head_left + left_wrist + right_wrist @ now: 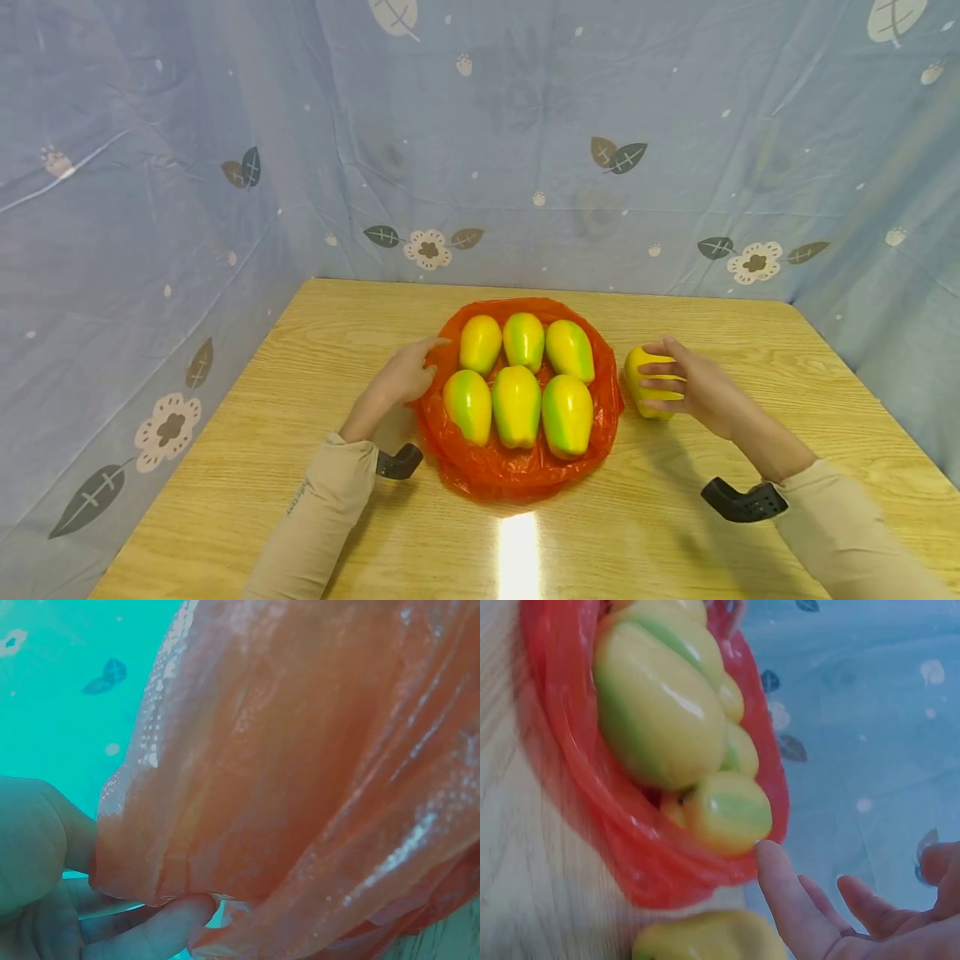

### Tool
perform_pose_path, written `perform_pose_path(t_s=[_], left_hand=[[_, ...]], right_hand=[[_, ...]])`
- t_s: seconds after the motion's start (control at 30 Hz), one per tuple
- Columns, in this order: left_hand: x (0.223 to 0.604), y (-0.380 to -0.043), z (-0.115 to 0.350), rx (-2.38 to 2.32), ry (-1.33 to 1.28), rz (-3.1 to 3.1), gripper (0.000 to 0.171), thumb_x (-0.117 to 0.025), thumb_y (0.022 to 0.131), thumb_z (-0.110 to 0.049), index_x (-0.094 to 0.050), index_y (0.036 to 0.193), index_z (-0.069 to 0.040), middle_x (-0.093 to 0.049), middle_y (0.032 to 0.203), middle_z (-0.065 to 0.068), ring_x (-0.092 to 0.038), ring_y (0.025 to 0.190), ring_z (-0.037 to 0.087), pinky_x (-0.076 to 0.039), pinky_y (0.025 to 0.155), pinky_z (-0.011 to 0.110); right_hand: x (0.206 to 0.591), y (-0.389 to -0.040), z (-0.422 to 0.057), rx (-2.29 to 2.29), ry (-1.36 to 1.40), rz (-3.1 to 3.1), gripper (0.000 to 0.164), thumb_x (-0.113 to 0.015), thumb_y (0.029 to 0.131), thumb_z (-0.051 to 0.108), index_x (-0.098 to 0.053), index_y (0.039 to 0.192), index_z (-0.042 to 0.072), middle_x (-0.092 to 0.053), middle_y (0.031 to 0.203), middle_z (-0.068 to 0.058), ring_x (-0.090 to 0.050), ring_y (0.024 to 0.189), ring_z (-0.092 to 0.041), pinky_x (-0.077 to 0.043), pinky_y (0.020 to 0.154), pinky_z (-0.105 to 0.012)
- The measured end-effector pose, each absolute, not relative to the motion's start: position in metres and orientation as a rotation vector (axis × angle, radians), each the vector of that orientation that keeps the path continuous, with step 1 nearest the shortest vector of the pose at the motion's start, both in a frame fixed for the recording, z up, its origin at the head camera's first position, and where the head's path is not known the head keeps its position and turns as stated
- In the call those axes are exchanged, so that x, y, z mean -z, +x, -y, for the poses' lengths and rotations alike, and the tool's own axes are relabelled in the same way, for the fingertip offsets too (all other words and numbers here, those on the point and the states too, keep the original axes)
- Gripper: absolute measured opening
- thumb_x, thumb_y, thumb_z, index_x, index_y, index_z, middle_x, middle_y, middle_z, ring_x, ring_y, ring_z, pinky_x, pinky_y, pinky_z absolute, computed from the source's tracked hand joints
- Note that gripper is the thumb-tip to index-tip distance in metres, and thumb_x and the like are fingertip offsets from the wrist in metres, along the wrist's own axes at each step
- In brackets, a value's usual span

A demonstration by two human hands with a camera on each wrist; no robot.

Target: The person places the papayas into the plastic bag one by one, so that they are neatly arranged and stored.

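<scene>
A red plastic bag point(502, 479) lies spread wide on the table, with several glossy yellow-green mangoes point(517, 407) in two rows inside it. At the bag's left side, my left hand point(405, 371) pinches its edge; the left wrist view shows the thin plastic point(247, 787) between thumb and fingers. One more mango point(636, 383) lies on the table just right of the bag. My right hand point(693, 383) is beside that mango, its spread fingers overlapping it in the head view. In the right wrist view the fingers point(791, 900) are extended and apart, holding nothing.
The wooden table point(300, 492) carries the bag in its middle. Blue patterned cloth point(525, 150) hangs behind the table and along both sides. A black strap device point(742, 502) sits at the right wrist, another point(400, 462) at the left.
</scene>
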State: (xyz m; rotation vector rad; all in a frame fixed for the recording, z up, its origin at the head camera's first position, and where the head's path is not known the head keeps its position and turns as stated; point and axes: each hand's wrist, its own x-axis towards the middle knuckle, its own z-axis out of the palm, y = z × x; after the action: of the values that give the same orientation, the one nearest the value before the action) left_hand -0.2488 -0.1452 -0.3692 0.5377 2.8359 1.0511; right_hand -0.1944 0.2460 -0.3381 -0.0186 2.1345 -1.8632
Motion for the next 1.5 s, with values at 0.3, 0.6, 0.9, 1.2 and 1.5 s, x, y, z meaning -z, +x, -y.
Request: perform_pose_path(t_s=[0.3, 0.6, 0.9, 1.2, 1.5], left_hand=[[0.37, -0.251, 0.146, -1.021, 0.582, -2.856, 0.047, -0.049, 0.09, 0.006, -0.048, 0.137, 0.0, -0.054, 0.12, 0.018, -0.039, 0.06, 0.018, -0.039, 0.059, 0.03], [0.37, -0.252, 0.145, -1.023, 0.582, -2.844, 0.047, -0.049, 0.09, 0.006, -0.047, 0.137, 0.0, -0.053, 0.123, 0.019, -0.033, 0.053, 0.015, -0.037, 0.053, 0.027], [0.371, -0.252, 0.145, -1.028, 0.579, -2.842, 0.047, -0.049, 0.09, 0.006, -0.047, 0.137, 0.0, -0.053, 0.125, 0.02, -0.033, 0.051, 0.014, -0.037, 0.051, 0.027], [0.371, -0.251, 0.144, -1.055, 0.548, -2.823, 0.048, -0.048, 0.09, 0.006, -0.047, 0.138, -0.001, -0.052, 0.125, 0.02, -0.032, 0.045, 0.012, -0.035, 0.045, 0.025], [0.373, -0.251, 0.144, -1.041, 0.528, -2.819, 0.048, -0.048, 0.091, 0.006, -0.046, 0.139, -0.002, -0.05, 0.131, 0.02, -0.033, 0.047, 0.014, -0.037, 0.046, 0.026]], right_hand=[[0.343, -0.193, -0.281, 2.066, -0.074, -1.911, 0.043, -0.03, 0.1, 0.049, -0.055, 0.119, 0.019, -0.059, 0.109, -0.004, -0.062, 0.096, -0.019, -0.053, 0.08, -0.038], [0.348, -0.194, -0.306, 2.135, -0.142, -1.778, 0.047, -0.024, 0.099, 0.051, -0.063, 0.109, 0.027, -0.06, 0.108, -0.004, -0.062, 0.097, -0.021, -0.052, 0.081, -0.041], [0.357, -0.197, -0.329, 2.204, -0.071, -1.662, 0.055, -0.022, 0.097, 0.056, -0.066, 0.106, 0.024, -0.061, 0.105, -0.004, -0.062, 0.095, -0.022, -0.052, 0.082, -0.044], [0.37, -0.203, -0.338, 2.112, 0.063, -1.801, 0.051, -0.023, 0.094, 0.061, -0.06, 0.104, 0.028, -0.058, 0.104, -0.002, -0.06, 0.095, -0.02, -0.051, 0.084, -0.045], [0.38, -0.212, -0.325, 1.873, 0.089, -2.046, 0.089, -0.017, 0.095, 0.061, -0.002, 0.148, -0.009, -0.05, 0.116, -0.009, -0.059, 0.097, -0.019, -0.049, 0.086, -0.046]])
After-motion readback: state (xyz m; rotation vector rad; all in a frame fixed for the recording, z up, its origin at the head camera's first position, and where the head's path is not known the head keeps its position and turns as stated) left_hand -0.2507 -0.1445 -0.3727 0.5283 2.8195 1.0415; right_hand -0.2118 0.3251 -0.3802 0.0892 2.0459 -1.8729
